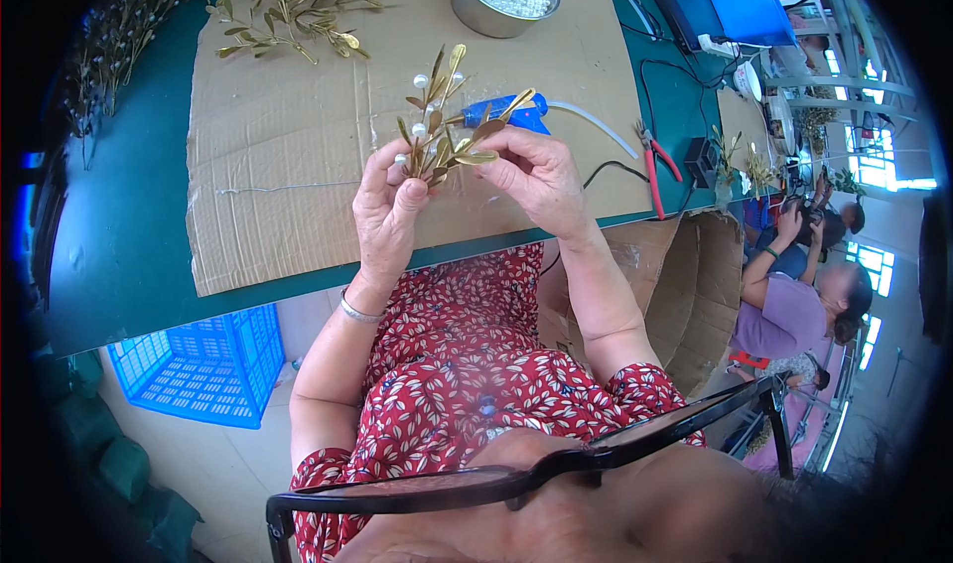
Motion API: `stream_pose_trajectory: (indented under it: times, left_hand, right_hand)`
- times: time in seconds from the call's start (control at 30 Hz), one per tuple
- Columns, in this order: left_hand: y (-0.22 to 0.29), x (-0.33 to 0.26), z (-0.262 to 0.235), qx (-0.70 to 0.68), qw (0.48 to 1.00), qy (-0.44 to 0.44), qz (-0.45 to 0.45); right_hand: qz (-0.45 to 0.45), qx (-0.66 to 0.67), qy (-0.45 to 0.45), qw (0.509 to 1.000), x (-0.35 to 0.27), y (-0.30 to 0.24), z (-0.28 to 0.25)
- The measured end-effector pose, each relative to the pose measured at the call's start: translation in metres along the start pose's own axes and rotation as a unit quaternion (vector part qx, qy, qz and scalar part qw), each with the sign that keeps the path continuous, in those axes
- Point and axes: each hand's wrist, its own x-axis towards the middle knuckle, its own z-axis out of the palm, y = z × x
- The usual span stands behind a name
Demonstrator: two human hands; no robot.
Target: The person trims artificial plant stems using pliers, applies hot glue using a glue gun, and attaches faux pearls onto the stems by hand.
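A gold artificial leaf sprig (437,116) with several white pearl beads along its stems is upright between my hands over the cardboard sheet (278,146). My left hand (387,215) pinches the sprig's base between thumb and fingers. My right hand (536,176) is closed on a leaf at the sprig's right side. Just behind the sprig lies a blue glue gun (541,119), partly hidden by the leaves, with a whitish glue stick (596,126) coming out of its back. Farther away stands a round metal bowl (478,17) full of white pearl beads.
More gold sprigs (298,12) lie at the far left of the cardboard. Red-handled pliers (655,171) and black cables sit to the right on the green table (129,235). A blue crate (199,364) and a cardboard box (695,295) stand below. Another person (789,310) sits at right.
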Motion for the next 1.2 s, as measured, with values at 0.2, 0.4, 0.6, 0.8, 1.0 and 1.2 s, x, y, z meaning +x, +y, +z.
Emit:
stream_pose_trajectory:
  times: [0.2, 0.4, 0.6, 0.8, 1.0, 1.2]
  left_hand:
    - [-0.002, 0.002, 0.001, 0.001, 1.000, 0.007, 0.001]
    - [-0.001, 0.000, 0.002, 0.003, 1.000, 0.008, 0.010]
    - [-0.001, 0.001, 0.002, 0.009, 1.000, 0.007, 0.003]
    - [-0.002, 0.001, 0.000, 0.011, 1.000, 0.005, 0.000]
    - [-0.003, 0.002, -0.002, -0.018, 1.000, -0.006, -0.003]
    - [-0.003, 0.007, -0.006, -0.116, 0.992, -0.006, -0.040]
  right_hand:
    - [0.025, 0.090, 0.063, 0.994, -0.006, 0.002, 0.010]
    - [0.042, 0.123, 0.072, 0.989, -0.007, 0.006, 0.010]
    - [0.054, 0.114, 0.059, 0.990, -0.005, 0.007, 0.007]
    - [0.050, 0.116, 0.055, 0.991, -0.003, 0.008, 0.009]
    - [0.027, 0.087, 0.074, 0.993, -0.006, 0.002, 0.015]
    - [-0.060, -0.047, 0.120, 0.990, -0.019, -0.017, 0.012]
